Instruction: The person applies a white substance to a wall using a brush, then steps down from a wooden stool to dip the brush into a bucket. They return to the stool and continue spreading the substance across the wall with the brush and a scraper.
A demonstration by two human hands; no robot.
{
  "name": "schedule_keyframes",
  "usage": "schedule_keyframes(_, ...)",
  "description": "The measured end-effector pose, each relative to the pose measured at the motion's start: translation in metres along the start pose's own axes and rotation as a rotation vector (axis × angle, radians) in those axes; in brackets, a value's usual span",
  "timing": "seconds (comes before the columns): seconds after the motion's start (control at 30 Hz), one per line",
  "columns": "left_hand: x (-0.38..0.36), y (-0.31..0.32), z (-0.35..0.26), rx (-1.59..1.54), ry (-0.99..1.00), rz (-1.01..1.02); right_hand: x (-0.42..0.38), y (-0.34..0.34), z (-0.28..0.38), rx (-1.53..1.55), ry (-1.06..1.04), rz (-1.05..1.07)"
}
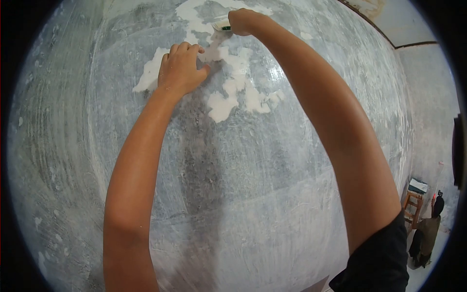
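Note:
A grey wall (262, 160) with pale bare patches (236, 70) fills most of the head view. High up at the top centre, my right hand (245, 22) is closed around a scraper (223, 25). Its pale blade and a bit of green show to the left of my fist, close against the wall; the handle is hidden in the fingers. Lower and to the left, my left hand (181, 68) is against or very near the wall beside a pale patch. The thumb stands apart from its loosely bent fingers, and I see nothing in it.
At the far right, a person (428, 233) is by a wooden stool or ladder (412, 209) with a dark-and-white item (418, 186) on top. A side wall (428, 97) meets the grey wall at the right, with the ceiling (408, 22) above.

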State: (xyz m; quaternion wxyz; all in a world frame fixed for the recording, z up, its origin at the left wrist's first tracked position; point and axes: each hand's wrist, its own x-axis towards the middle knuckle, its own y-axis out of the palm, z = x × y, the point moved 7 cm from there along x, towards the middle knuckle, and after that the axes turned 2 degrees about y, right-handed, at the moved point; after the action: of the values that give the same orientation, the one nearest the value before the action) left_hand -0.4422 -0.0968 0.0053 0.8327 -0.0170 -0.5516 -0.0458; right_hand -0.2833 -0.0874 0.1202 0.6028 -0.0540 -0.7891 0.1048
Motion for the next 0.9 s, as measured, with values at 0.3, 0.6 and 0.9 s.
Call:
schedule_keyframes(0.3, -0.018, 0.0, 0.006, 0.008, -0.019, 0.012, -0.113, 0.018, 0.041, -0.151, -0.198, 0.312)
schedule_keyframes(0.6, -0.01, -0.017, 0.011, 0.026, -0.013, 0.026, -0.084, -0.064, -0.015, 0.009, -0.035, 0.171)
schedule_keyframes(0.9, -0.015, -0.024, 0.012, 0.035, 0.002, -0.024, -0.062, 0.011, 0.014, -0.054, -0.147, -0.041)
